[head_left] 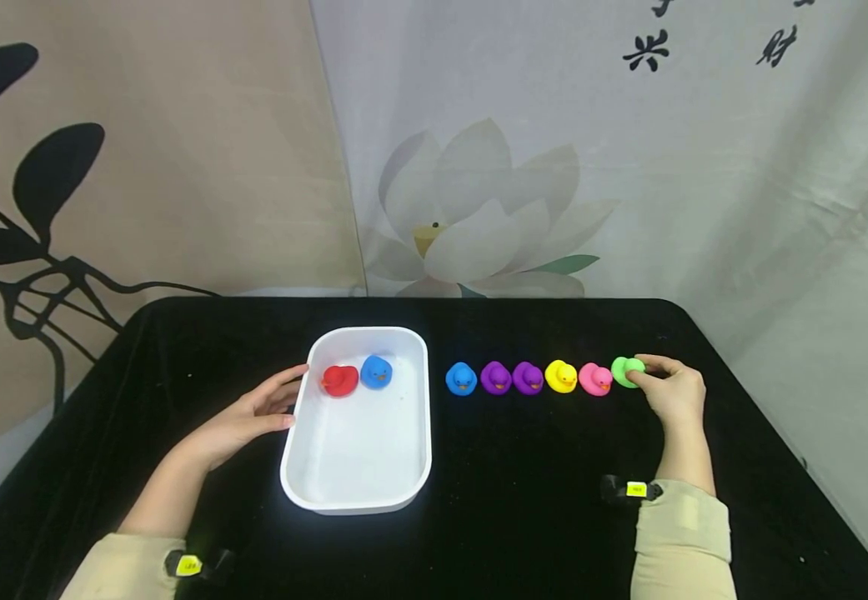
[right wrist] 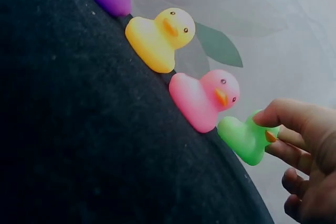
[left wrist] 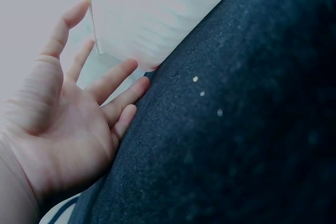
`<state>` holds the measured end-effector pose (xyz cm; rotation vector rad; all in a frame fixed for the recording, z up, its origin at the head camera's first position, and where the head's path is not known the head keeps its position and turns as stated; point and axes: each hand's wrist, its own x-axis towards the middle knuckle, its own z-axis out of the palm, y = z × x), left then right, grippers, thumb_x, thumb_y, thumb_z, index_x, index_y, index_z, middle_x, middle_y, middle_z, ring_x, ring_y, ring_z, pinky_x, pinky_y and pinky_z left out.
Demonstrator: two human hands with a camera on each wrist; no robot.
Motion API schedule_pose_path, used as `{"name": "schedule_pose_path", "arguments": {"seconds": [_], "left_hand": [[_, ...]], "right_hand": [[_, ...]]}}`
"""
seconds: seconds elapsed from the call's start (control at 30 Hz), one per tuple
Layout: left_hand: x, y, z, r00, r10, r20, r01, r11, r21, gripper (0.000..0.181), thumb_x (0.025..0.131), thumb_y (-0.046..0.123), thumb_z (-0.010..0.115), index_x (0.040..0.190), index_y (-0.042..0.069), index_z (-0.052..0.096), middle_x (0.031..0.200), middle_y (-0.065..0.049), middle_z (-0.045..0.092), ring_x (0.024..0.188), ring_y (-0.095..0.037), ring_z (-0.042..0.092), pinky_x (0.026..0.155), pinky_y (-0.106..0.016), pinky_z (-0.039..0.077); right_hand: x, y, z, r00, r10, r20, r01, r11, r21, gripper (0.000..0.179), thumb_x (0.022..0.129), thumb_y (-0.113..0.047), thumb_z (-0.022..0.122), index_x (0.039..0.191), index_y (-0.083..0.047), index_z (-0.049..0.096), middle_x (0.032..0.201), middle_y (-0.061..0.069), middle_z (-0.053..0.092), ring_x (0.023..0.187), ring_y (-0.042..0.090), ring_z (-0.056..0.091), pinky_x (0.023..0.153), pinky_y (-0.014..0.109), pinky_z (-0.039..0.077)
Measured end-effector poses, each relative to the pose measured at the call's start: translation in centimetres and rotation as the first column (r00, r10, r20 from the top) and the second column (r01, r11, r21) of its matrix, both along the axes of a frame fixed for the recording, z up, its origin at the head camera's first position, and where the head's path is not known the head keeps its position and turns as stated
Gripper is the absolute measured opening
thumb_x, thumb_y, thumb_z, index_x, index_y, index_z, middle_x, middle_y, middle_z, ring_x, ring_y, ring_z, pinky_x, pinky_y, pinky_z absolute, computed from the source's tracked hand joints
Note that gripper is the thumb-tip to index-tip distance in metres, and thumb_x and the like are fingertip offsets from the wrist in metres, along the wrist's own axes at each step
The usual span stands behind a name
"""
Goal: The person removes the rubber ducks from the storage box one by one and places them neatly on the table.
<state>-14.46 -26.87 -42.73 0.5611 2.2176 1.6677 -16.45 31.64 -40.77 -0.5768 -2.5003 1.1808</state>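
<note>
My right hand pinches a green rubber duck between thumb and fingers, at the right end of a row of ducks. In the right wrist view the green duck is tilted beside the pink duck. My left hand touches the left side of a white tray with its fingers spread. A red duck and a blue duck sit in the tray's far part. The left wrist view shows the open palm by the tray's wall.
Left of the green duck stand a yellow duck, two purple ducks, one of them a purple duck, and another blue duck. Black cloth covers the table. Behind it hangs a printed curtain.
</note>
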Motion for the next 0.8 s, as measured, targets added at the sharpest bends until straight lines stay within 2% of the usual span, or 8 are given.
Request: {"name": "schedule_pose_path", "arguments": {"seconds": [0.8], "left_hand": [[-0.11,-0.01,-0.05,1.000,0.006,-0.001,-0.006,1.000,-0.006,0.072,0.089,0.013,0.063,0.150,0.014,0.025,0.150,-0.021,0.030,0.131,-0.047,0.034,0.092,-0.054,0.045]], "right_hand": [[-0.04,0.51,-1.00,0.999,0.015,0.048,-0.013,0.998,-0.054,0.038,0.086,-0.020,0.071,0.116,0.002,0.064,0.105,0.015,0.059,0.098,0.024,0.048,0.073,0.035,0.040]]}}
